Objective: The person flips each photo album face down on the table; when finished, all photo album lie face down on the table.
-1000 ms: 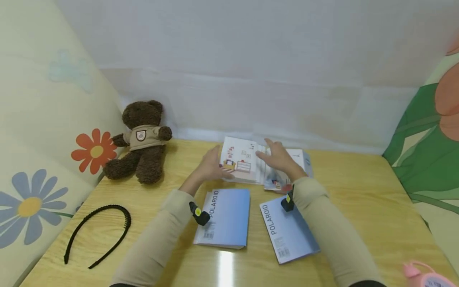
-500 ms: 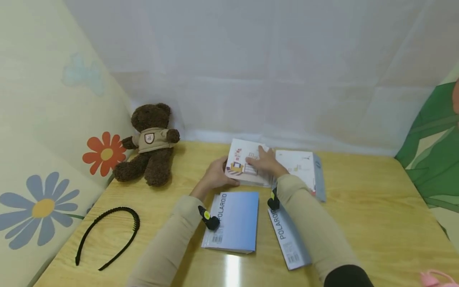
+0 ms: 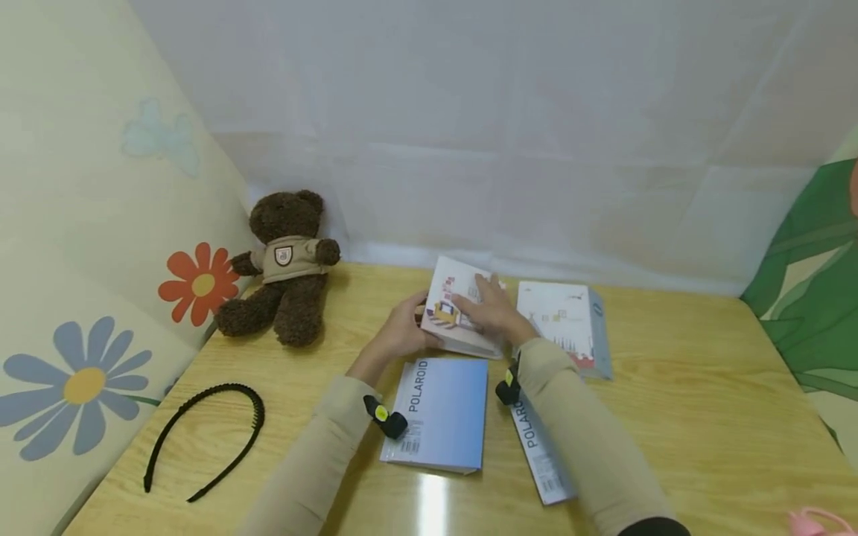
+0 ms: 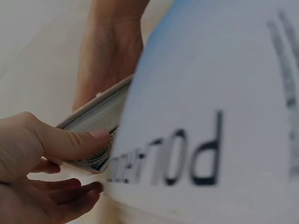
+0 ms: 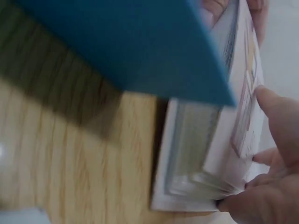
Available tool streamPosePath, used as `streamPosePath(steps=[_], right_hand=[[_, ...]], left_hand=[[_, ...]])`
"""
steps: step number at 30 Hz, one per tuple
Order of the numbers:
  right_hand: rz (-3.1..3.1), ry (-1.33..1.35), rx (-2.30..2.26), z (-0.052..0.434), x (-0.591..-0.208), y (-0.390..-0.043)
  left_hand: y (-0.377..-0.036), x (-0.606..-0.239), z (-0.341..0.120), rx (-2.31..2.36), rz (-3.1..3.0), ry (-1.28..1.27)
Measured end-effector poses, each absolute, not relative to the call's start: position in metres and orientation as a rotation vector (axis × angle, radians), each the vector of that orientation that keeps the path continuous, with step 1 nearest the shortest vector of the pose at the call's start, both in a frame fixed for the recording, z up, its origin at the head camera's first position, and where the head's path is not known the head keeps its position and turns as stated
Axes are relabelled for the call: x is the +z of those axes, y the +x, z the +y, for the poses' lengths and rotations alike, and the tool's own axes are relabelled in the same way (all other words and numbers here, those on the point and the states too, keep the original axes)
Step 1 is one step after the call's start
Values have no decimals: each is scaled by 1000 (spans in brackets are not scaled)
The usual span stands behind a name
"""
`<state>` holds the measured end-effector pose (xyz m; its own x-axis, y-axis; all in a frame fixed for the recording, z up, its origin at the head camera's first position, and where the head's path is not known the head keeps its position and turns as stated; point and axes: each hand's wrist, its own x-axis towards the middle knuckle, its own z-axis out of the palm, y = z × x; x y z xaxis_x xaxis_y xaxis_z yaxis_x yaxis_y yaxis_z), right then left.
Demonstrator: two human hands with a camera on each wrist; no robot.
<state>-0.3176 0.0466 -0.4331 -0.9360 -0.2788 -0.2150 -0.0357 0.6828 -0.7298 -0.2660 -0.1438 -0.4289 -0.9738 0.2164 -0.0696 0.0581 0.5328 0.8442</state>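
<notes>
A thick white photo album [image 3: 442, 294] with a printed street scene on its cover is tilted up from the table near the back. My left hand [image 3: 404, 325] grips its left edge; in the left wrist view the thumb [image 4: 84, 142] lies along the page edges. My right hand [image 3: 496, 307] holds the album from the other side, thumb on the cover and fingers near the right edge in the right wrist view. Directly in front lies a blue POLAROID album [image 3: 449, 417]. A second blue album [image 3: 539, 454] is partly hidden under the right sleeve.
Another white album [image 3: 556, 316] with a blue-grey edge lies to the right. A brown teddy bear [image 3: 288, 268] sits at the back left, with a black headband [image 3: 157, 439] in front of it. A pink object [image 3: 814, 521] shows at the lower right corner.
My right hand has moved left from above the right white album onto the left one's cover. That album's left side has risen, and it has come apart from its neighbour.
</notes>
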Motion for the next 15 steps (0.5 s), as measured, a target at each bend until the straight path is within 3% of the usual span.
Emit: streamPosePath(steps=[15], right_hand=[[1969, -327, -1787, 37, -401, -312]], left_hand=[[-251, -365, -137, 1194, 2789, 658]])
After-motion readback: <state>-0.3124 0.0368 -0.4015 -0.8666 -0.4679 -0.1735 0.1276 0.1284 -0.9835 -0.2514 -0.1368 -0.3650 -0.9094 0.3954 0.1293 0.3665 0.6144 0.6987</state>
